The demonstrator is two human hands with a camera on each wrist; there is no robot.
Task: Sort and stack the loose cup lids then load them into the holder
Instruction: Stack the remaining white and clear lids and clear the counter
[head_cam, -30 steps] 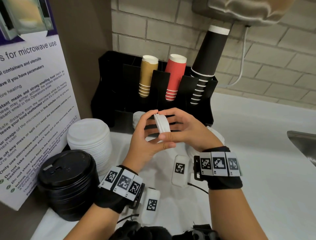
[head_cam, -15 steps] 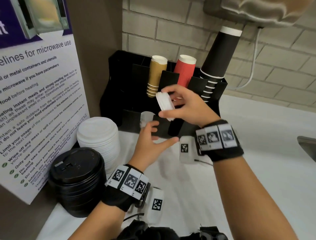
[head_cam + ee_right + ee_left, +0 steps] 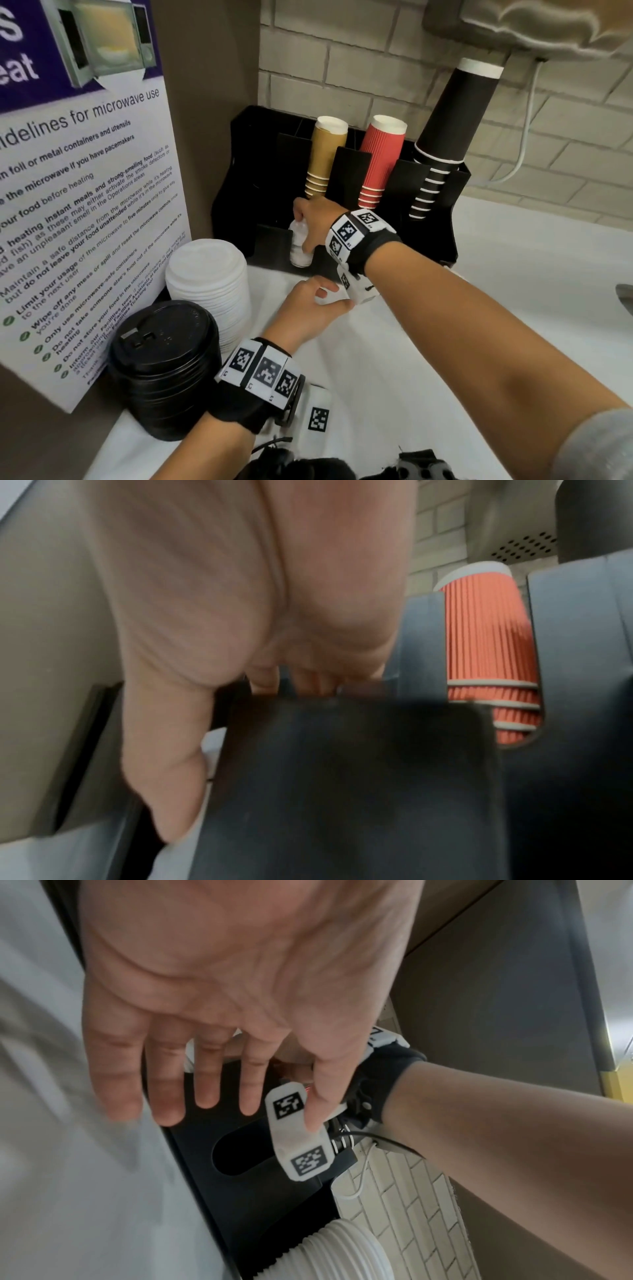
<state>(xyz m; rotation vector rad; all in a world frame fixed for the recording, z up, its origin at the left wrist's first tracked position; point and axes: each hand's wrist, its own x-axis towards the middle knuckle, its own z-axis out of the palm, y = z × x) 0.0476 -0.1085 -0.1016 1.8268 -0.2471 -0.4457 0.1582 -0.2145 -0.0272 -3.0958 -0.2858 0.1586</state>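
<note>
My right hand [image 3: 310, 219] grips small white lids [image 3: 299, 245] in the black holder's [image 3: 435, 236] front slot.
Left hand [image 3: 308, 308] hovers relaxed, empty, at six o'clock of it; white lid stack [image 3: 207, 277] at nine.

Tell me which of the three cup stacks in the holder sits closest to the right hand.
The tan cup stack: the right hand is directly below it, while the red stack and black stack stand further right.

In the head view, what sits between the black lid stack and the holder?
A stack of white lids stands between the black lids and the holder; the head view shows it.
</note>
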